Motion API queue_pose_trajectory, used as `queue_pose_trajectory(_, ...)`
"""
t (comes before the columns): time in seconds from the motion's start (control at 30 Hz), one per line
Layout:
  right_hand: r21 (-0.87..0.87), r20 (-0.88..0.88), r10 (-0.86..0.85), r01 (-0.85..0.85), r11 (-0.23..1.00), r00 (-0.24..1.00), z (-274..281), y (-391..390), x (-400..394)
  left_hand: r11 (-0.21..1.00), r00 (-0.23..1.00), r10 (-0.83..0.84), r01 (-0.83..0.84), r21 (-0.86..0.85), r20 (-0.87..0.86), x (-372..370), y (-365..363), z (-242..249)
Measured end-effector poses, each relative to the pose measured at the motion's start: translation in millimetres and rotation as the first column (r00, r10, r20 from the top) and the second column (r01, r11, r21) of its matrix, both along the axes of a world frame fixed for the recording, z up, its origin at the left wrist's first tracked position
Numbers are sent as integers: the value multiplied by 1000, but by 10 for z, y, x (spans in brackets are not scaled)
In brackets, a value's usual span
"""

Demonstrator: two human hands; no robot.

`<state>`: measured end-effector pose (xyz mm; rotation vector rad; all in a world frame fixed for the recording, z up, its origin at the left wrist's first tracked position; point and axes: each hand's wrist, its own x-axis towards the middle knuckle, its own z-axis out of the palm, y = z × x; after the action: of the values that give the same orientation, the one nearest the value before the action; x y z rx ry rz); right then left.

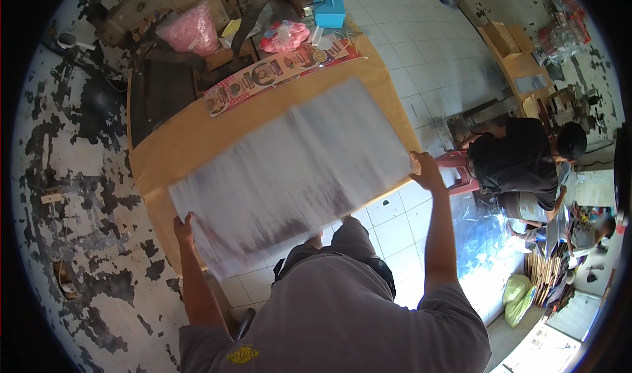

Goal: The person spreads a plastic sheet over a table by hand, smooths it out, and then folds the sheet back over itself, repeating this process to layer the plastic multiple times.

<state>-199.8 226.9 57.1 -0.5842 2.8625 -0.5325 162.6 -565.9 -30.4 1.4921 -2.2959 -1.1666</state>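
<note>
A large greyish sheet point(296, 169), blurred by motion, spans the space between my hands above the tan-covered table point(155, 169). My left hand point(184, 230) grips the sheet's left edge, thumb on top. At the sheet's right corner my right hand point(426, 171) is closed on the edge. The sheet's near edge hangs past the table's front, over my legs. Beyond its far edge lies a long printed strip point(263, 75) with pictures on it.
Pink bags point(191, 30), a red and white bundle point(284, 37) and a blue box point(328, 7) stand at the table's back. A person in black point(513, 156) sits at the right beside a red stool point(457, 169). A peeling wall point(85, 195) borders the left.
</note>
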Motion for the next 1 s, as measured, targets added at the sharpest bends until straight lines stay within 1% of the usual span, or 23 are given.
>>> queue_pose_trajectory(0.1,99,97,2,-12,995,995,101,123,-402,989,969,-99,71,-130,-227,81,0,-214)
queue_pose_trajectory(0.13,52,-34,44,-42,998,998,315,-65,-541,940,991,-96,59,-336,-94,52,142,-137)
queue_pose_trajectory(0.17,-58,-115,78,-85,995,990,380,-281,-739,848,997,-60,71,-525,39,-4,403,40)
queue_pose_trajectory(0.2,-166,-197,103,-137,976,975,416,-505,-956,719,987,6,108,-687,162,-63,677,171)
queue_pose_trajectory(0.27,-239,-148,178,-210,948,973,445,-982,-1376,727,982,-4,133,-674,190,-195,1147,269)
queue_pose_trajectory(0.33,-260,-98,294,-310,915,951,358,-1414,-1821,746,973,-25,170,-644,228,-321,1502,338)
queue_pose_trajectory(0.4,-303,-58,393,-392,869,918,230,-1811,-2250,778,960,-60,216,-590,273,-414,1748,374)
queue_pose_trajectory(0.43,-327,-36,443,-429,842,896,184,-1943,-2428,779,960,-37,201,-594,276,-417,1760,260)
queue_pose_trajectory(0.47,-262,-20,483,-470,843,876,147,-2029,-2592,779,960,-13,186,-599,281,-443,1774,124)
queue_pose_trajectory(0.5,-196,-1,523,-513,836,852,114,-2122,-2733,780,958,13,170,-603,287,-465,1823,107)
queue_pose_trajectory(0.53,-132,18,563,-556,821,827,79,-2229,-2865,809,945,56,145,-569,321,-478,1848,98)
queue_pose_trajectory(0.6,-173,177,617,-593,787,767,13,-2310,-3118,863,910,134,88,-497,393,-549,1883,85)
queue_pose_trajectory(0.63,-191,256,637,-608,771,727,34,-2343,-3181,862,902,153,77,-500,403,-570,1894,89)
queue_pose_trajectory(0.67,-134,302,643,-637,759,703,70,-2371,-3252,862,895,170,67,-502,412,-591,1907,92)
queue_pose_trajectory(0.77,-171,264,708,-690,703,655,81,-2416,-3353,857,875,215,44,-514,433,-673,1961,116)
queue_pose_trajectory(0.87,-135,408,651,-663,736,640,204,-2452,-3376,845,859,251,31,-534,447,-719,1975,95)
queue_pose_trajectory(0.97,-159,530,611,-639,753,588,277,-2413,-3407,837,855,267,22,-547,444,-703,1963,44)
queue_pose_trajectory(1.0,-175,476,675,-692,701,564,199,-2378,-3453,839,855,267,21,-544,445,-698,1961,40)
